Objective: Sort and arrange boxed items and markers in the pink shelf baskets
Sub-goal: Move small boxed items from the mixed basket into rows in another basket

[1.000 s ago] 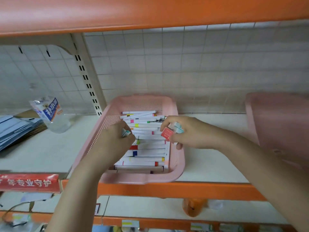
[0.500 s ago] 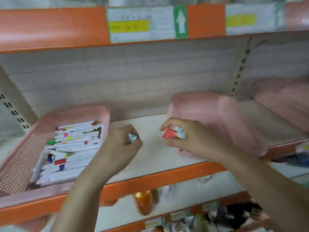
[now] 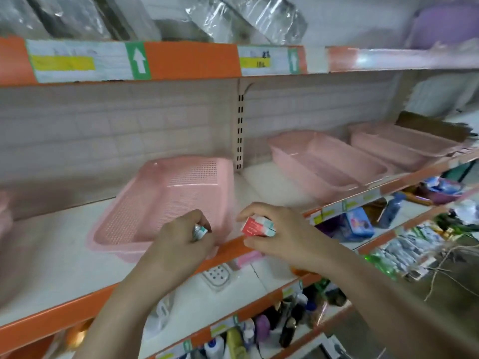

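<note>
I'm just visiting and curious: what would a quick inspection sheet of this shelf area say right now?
Surface: white shelf board with an orange front edge.
Job's things: nearest pink basket looks empty; two more pink baskets sit further right, contents not clear. No markers seen.
Clutter: nothing seen on this shelf besides the baskets.
Hands: left hand grips a small boxed item; right hand grips a red and white box. Both are in front of the nearest basket.
Cables: nothing seen.
Surroundings: plastic-wrapped goods on the shelf above; bottles and packets on shelves below; labels with green arrows.
</note>
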`<state>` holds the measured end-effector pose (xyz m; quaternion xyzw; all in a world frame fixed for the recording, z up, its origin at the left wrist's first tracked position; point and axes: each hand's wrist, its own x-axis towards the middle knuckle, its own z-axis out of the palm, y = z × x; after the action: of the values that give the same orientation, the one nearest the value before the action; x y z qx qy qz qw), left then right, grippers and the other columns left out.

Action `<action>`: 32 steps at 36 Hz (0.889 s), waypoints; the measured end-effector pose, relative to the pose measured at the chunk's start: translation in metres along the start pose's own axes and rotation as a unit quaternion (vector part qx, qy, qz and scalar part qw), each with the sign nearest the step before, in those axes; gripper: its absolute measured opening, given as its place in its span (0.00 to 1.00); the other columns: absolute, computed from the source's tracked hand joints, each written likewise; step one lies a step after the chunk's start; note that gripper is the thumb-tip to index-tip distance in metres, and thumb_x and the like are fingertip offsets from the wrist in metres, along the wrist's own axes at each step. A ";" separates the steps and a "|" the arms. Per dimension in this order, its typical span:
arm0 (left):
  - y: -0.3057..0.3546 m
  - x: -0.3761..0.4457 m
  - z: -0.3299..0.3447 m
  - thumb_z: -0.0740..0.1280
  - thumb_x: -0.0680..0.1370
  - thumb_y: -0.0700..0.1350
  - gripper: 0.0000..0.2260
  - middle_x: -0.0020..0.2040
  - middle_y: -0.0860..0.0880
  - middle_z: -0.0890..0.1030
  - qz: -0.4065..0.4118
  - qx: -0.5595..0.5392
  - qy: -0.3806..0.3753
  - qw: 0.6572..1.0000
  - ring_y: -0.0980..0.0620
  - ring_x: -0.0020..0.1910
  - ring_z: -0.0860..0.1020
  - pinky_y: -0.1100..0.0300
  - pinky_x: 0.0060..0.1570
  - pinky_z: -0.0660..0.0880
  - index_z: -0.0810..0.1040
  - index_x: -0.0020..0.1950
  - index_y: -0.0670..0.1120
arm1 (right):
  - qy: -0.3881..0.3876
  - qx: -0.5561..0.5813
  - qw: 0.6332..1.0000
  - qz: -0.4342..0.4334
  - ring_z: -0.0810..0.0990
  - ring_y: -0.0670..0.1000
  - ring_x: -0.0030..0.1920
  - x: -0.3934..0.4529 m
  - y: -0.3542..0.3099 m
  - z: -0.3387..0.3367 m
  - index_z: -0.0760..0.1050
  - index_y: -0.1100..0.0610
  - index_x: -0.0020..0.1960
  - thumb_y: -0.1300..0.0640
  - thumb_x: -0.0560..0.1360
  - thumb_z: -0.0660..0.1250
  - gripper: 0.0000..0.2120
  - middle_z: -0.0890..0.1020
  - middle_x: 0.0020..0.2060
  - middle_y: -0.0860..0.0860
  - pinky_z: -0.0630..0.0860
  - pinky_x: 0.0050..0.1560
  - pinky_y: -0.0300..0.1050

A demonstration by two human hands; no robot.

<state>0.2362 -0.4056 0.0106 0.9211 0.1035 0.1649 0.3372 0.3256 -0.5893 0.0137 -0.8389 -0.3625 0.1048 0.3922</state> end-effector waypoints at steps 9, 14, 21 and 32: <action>0.052 0.048 0.067 0.66 0.74 0.42 0.06 0.23 0.53 0.73 0.013 -0.058 -0.012 0.998 0.57 0.20 0.69 0.59 0.25 0.66 0.74 0.38 0.50 | 0.036 -0.014 0.999 0.031 0.81 0.50 0.42 -0.004 0.070 -0.068 0.74 0.38 0.52 0.54 0.73 0.71 0.13 0.82 0.44 0.47 0.79 0.46 0.45; 0.081 0.090 0.108 0.65 0.74 0.44 0.05 0.28 0.50 0.74 0.029 -0.084 -0.001 0.996 0.56 0.25 0.69 0.59 0.29 0.67 0.74 0.38 0.52 | 0.052 -0.028 0.997 0.055 0.81 0.50 0.36 0.013 0.110 -0.107 0.74 0.38 0.54 0.54 0.74 0.70 0.13 0.80 0.41 0.45 0.80 0.39 0.46; 0.120 0.155 0.159 0.64 0.75 0.45 0.05 0.27 0.50 0.72 0.047 -0.114 -0.039 0.992 0.56 0.23 0.66 0.58 0.28 0.65 0.72 0.39 0.50 | 0.081 -0.067 0.991 0.082 0.80 0.40 0.40 0.044 0.154 -0.168 0.73 0.42 0.60 0.53 0.74 0.71 0.17 0.79 0.53 0.43 0.79 0.43 0.36; 0.178 0.225 0.220 0.64 0.74 0.44 0.05 0.30 0.49 0.74 0.088 -0.090 -0.062 0.990 0.54 0.28 0.69 0.56 0.32 0.67 0.71 0.38 0.49 | 0.106 -0.047 0.986 0.123 0.82 0.48 0.43 0.056 0.222 -0.247 0.75 0.41 0.57 0.50 0.73 0.72 0.14 0.80 0.47 0.43 0.81 0.46 0.51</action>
<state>0.5408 -0.6009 0.0221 0.9012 -0.0146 0.1451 0.4082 0.5959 -0.7892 0.0223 -0.9011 -0.2172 0.0458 0.3725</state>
